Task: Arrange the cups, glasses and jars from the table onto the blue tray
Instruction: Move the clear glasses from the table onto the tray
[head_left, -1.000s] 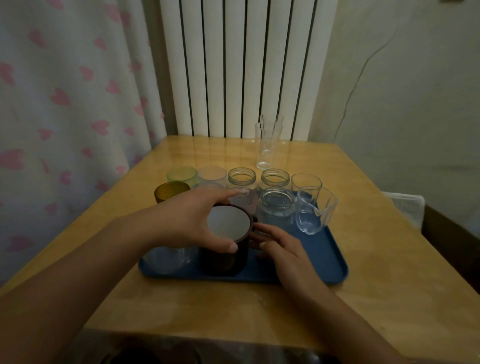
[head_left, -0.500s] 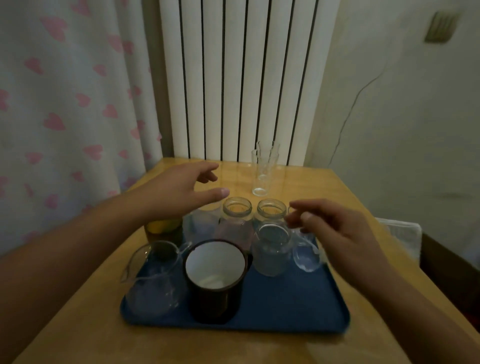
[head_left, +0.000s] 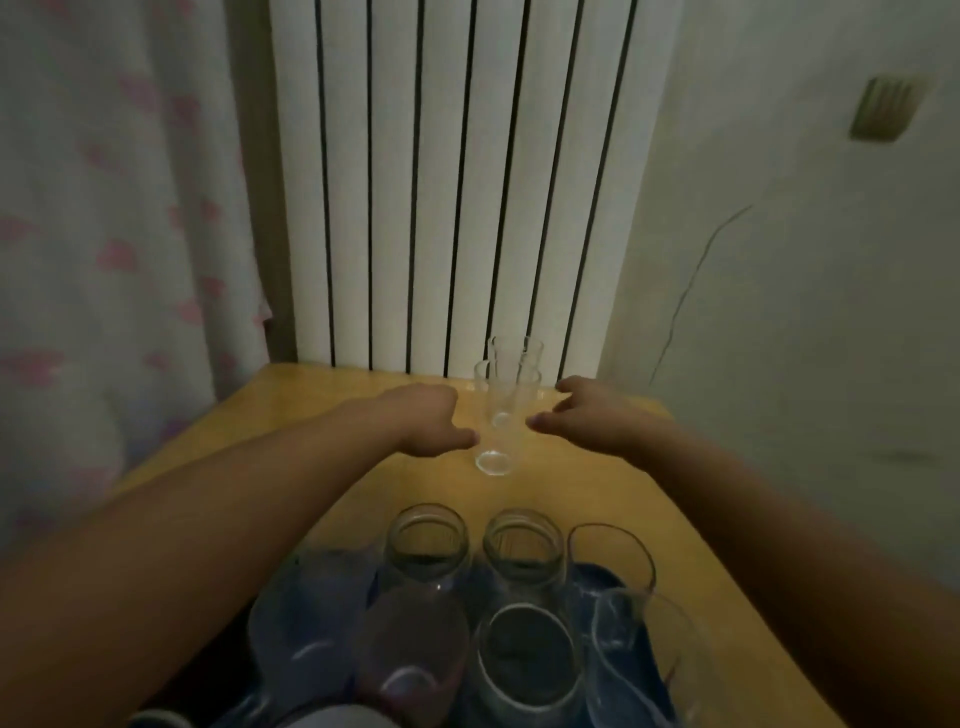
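Observation:
A stack of clear tall glasses (head_left: 506, 410) stands at the far end of the wooden table (head_left: 322, 410), near the radiator. My left hand (head_left: 421, 421) is stretched out just left of the stack, fingers loosely spread, holding nothing. Just right of it hovers my right hand (head_left: 582, 415), also empty, thumb pointing at the glasses. Neither hand touches the stack. Close to me the blue tray (head_left: 587, 582) carries several jars and glasses, among them two clear jars (head_left: 426, 540) at its far row and a clear cup (head_left: 610, 556) at the right.
A white radiator (head_left: 457, 182) rises behind the table's far edge. A curtain with pink hearts (head_left: 119, 249) hangs on the left. A pale wall stands on the right, with a switch plate (head_left: 883, 109) high up.
Both hands left the dark mug on the tray and reached forward past the jars to either side of the stacked glasses. The view tipped up and moved closer.

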